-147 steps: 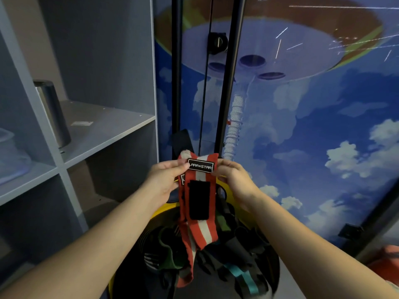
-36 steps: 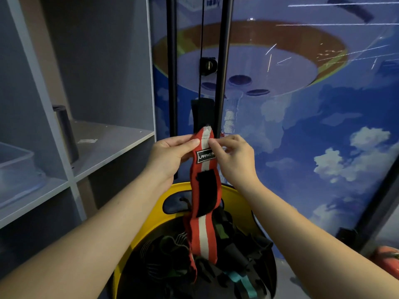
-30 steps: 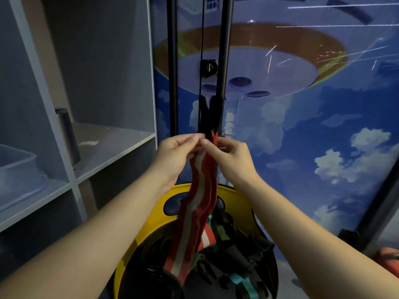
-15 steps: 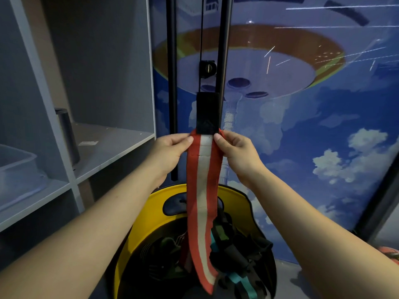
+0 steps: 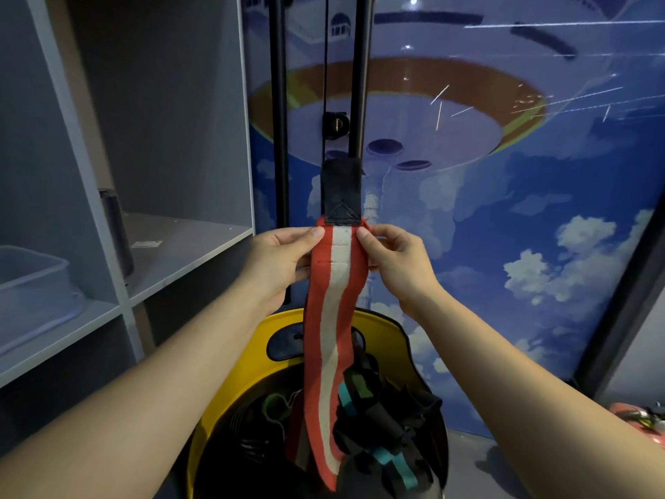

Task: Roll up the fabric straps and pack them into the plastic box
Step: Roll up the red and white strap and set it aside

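Nearest, a yellow bucket (image 5: pixel 230 401) low in the middle, crowded with dark gear and other straps (image 5: pixel 374 419), some with teal bands. Hanging down into it, a red strap with a white centre stripe (image 5: pixel 333 318), its lower end lying among that pile. At the strap's upper end, left hand (image 5: pixel 277 261) pinching the left edge and right hand (image 5: pixel 396 261) pinching the right edge, thumbs on the near face, fabric held flat and upright between them. Standing up above the fingers, the strap's black end tab (image 5: pixel 340 194). To the left, grey shelving (image 5: pixel 187 253) with a clear plastic box (image 5: pixel 32 282) on the lower left shelf, well apart from the strap. Behind, two black poles (image 5: pixel 279 113) against a blue sky mural (image 5: pixel 503 210).
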`<move>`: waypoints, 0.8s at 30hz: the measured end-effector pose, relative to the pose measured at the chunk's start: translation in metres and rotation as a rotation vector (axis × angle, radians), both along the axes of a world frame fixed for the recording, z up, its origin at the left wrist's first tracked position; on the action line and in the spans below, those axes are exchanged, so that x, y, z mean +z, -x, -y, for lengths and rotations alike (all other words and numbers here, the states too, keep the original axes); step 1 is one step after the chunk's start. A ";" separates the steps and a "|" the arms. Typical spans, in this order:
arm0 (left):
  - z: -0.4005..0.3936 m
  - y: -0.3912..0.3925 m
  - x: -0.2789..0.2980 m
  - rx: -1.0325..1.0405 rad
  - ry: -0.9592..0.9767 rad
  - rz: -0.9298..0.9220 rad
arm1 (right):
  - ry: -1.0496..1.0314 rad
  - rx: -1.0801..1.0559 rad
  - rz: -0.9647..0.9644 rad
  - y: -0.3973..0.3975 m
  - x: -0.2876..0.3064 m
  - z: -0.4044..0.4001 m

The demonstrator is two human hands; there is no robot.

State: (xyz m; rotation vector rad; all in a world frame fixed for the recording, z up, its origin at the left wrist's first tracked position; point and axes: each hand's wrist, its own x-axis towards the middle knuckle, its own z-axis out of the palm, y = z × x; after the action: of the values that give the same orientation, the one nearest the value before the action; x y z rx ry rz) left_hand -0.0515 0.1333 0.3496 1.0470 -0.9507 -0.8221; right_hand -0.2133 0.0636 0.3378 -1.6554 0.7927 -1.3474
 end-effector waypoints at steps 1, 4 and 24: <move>-0.004 0.002 0.002 -0.005 0.006 0.012 | -0.002 -0.008 0.012 0.001 0.002 -0.004; -0.018 0.003 0.010 -0.018 0.016 0.068 | -0.002 -0.018 0.031 0.004 0.007 -0.017; -0.055 0.001 -0.047 -0.092 -0.119 0.259 | -0.055 0.016 -0.061 0.005 -0.048 -0.053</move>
State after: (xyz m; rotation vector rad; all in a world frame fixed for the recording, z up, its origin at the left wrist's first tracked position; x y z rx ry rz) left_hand -0.0523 0.1886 0.3028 1.2416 -1.1875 -0.8399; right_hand -0.2183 0.1170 0.2895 -1.6627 0.8437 -1.2583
